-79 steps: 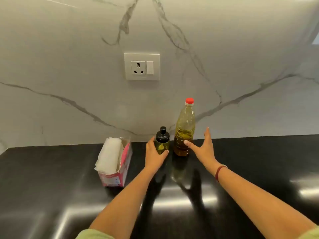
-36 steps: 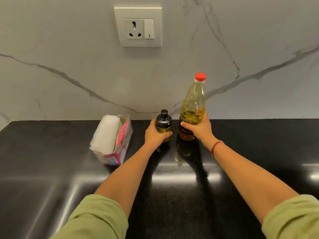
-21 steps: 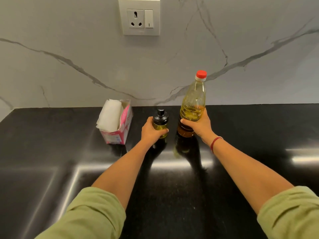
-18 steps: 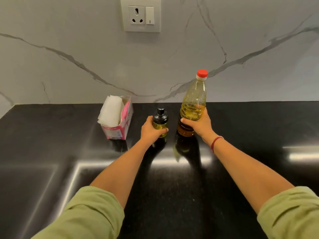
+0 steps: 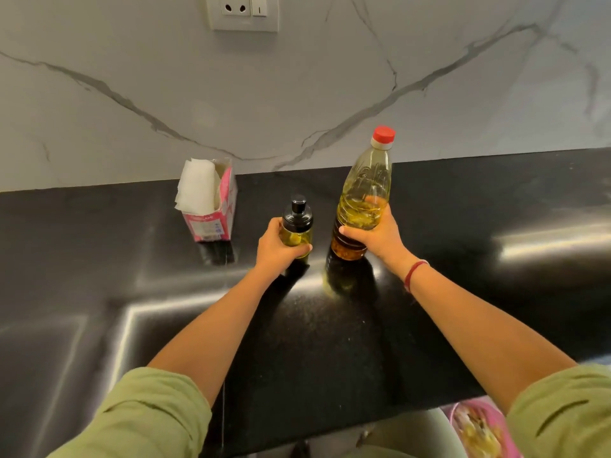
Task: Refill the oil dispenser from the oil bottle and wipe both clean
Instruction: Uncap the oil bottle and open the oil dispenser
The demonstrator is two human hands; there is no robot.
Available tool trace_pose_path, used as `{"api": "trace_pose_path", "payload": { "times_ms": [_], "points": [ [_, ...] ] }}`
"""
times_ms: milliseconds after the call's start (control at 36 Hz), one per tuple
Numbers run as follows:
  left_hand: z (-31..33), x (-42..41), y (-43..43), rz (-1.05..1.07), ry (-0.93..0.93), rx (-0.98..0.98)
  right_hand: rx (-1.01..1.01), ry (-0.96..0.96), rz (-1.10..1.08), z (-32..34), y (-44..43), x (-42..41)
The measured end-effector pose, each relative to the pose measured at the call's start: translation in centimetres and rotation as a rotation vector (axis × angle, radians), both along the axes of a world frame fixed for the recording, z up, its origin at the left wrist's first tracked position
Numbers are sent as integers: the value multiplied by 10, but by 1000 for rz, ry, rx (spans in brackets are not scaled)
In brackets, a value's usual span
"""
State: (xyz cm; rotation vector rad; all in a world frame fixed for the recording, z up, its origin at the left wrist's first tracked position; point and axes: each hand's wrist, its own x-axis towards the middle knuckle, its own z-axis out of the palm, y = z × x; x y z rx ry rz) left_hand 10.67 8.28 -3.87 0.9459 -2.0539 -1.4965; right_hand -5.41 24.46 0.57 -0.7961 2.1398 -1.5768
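Marble wall [image 5: 132, 127], white with grey veins, socket plate [image 5: 244, 11] at top edge. Black glossy table [image 5: 496, 209] below it, strong glare streaks. Both forearms reach in from the bottom, green sleeves [image 5: 148, 414] pushed up, red band [image 5: 415, 274] on the right wrist. Pink-rimmed item [image 5: 479, 431] below the table's near edge, bottom right; can't tell what it is.

Pink tissue box [image 5: 215, 223] stands left of centre near the wall, top torn open, white tissues [image 5: 196, 186] sticking out. Nothing between it and the dispenser.

Oil bottle [image 5: 367, 186]: clear plastic, red cap [image 5: 383, 135] on, yellow oil up to roughly mid-height, top leaning slightly right. Right grip [image 5: 380, 238] clamped round its lower body. Base at the table; can't tell if lifted.

Oil dispenser [image 5: 296, 223]: small, black domed top, yellowish oil inside, upright, just left of the bottle, not touching. Left grip [image 5: 277, 249] wrapped round its body from the left.
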Motion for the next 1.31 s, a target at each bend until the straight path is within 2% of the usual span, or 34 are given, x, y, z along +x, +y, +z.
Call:
{"api": "trace_pose_path", "payload": {
  "times_ms": [389, 722, 1306],
  "points": [
    [-15, 23, 17, -41, 30, -6, 41, 20, -89, -4, 28, 27],
    [-21, 25, 21, 35, 48, -118, 36, 5, -99, 3, 33, 38],
    [-21, 16, 29, 113, 100, -119, -12, 24, -80, -1, 32, 40]
  ]
}}
